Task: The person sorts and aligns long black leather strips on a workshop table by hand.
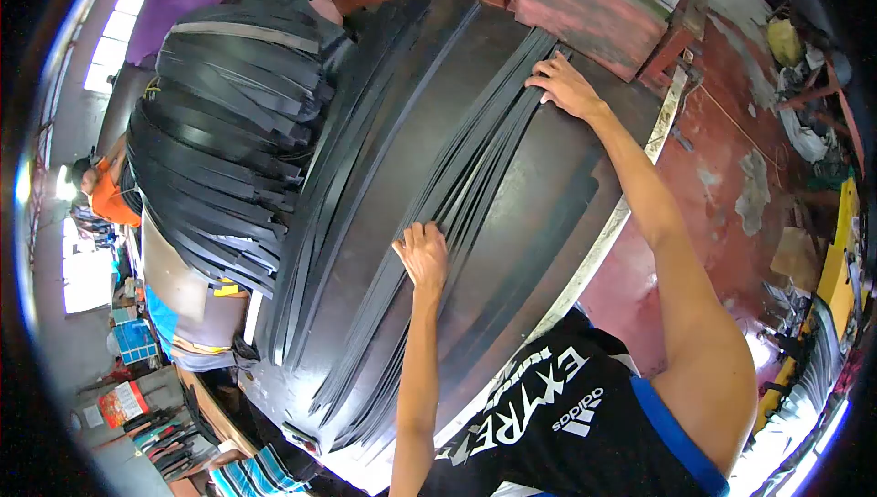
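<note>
A long bundle of thin black strips (pixel 484 145), rubber-like in look, lies across the dark tabletop (pixel 365 250). At its far end, near a red wooden box, my right hand (pixel 562 86) grips the strips, fingers bent over them. My left hand (pixel 422 255) is closed on the bundle about midway along, with curled fingers; the fingertips are partly hidden. Below the left hand the strips fan out loosely toward the near left end of the table. More black strips (pixel 352 150) lie lengthwise to the left of the bundle.
A big heap of black strips (pixel 228 132) is piled at the left. The red wooden box (pixel 594 17) stands at the table's far end. A pale edge (pixel 594 255) borders the table beside me. A person in orange (pixel 117 188) and a striped sleeve (pixel 256 477) are at the left.
</note>
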A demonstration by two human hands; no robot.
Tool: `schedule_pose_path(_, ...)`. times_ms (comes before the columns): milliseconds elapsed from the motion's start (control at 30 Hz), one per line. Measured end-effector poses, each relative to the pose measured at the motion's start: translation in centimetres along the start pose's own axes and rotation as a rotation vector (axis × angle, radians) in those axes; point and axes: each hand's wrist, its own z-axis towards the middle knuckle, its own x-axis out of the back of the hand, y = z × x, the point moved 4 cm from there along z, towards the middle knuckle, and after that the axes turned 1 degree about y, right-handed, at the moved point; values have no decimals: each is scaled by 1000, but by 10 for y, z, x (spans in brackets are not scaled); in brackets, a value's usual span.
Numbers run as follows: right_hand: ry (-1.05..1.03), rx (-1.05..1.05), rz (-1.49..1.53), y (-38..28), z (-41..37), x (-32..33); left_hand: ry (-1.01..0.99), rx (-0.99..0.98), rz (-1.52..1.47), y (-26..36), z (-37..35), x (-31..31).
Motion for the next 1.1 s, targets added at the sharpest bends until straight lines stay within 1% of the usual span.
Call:
schedule_pose_path(167, 21, 11, 0, 13, 6, 4, 28, 30, -33, -2, -2, -3)
schedule_pose_path(233, 21, -30, 78, 15, 7, 8, 5, 60, -56, -3, -5, -6)
schedule_pose_path(300, 44, 8, 74, 15, 7, 9, -20, 97, -80, -1, -5, -3)
schedule_pose_path(367, 60, 61, 74, 13, 8, 11, 15, 135, -115, 3, -9, 5)
schedule_pose_path(400, 56, -35, 117, 14, 7, 13, -114, 228, -177, 5, -16, 6)
schedule_pose_path(433, 46, -123, 160, 14, 8, 14, -117, 266, -175, 8, -22, 12)
schedule_pose_path(467, 74, -88, 161, 15, 8, 13, -107, 255, -188, 16, -24, 26)
schedule_pose_path(500, 49, -54, 173, 13, 10, 13, -99, 246, -199, 21, -30, 34)
schedule_pose_path(533, 30, -53, 157, 14, 10, 12, -227, 308, -247, 21, -45, 29)
schedule_pose_path(567, 13, -53, 138, 13, 11, 14, -232, 348, -249, 22, -58, 29)
schedule_pose_path(633, -31, -36, 136, 10, 10, 15, -253, 330, -89, 25, -78, 28)
schedule_pose_path(667, -14, -51, 121, 10, 10, 15, -256, 349, -44, 19, -92, 16)
schedule_pose_path(700, 6, -64, 106, 9, 11, 16, -238, 407, -76, 14, -94, 16)
schedule_pose_path(733, -19, -93, 85, 8, 11, 17, -226, 395, -41, 7, -92, 13)
schedule_pose_path(767, -32, -60, 87, 8, 10, 16, -216, 385, -7, 0, -89, 8)
schedule_pose_path(800, -22, -97, 114, 11, 10, 14, -214, 421, -7, -7, -85, 4)
schedule_pose_path(833, -11, -133, 141, 12, 10, 13, -183, 415, -6, -14, -78, 2)
schedule_pose_path(867, -69, -193, 131, 6, 11, 15, -150, 410, -2, -20, -74, 0)
schedule_pose_path(900, -78, -158, 135, 2, 9, 11, -144, 445, 4, -25, -74, -2)
schedule_pose_path(967, 25, -135, 36, -9, 5, 6, -135, 365, -8, -25, -73, -5)
schedule_pose_path(1033, 8, -8, -5, -66, 3, 6, -140, 402, 12, -25, -73, -6)
schedule_pose_path(1100, -85, 167, 120, -129, -1, -15, -135, 363, 37, -23, -73, -8)
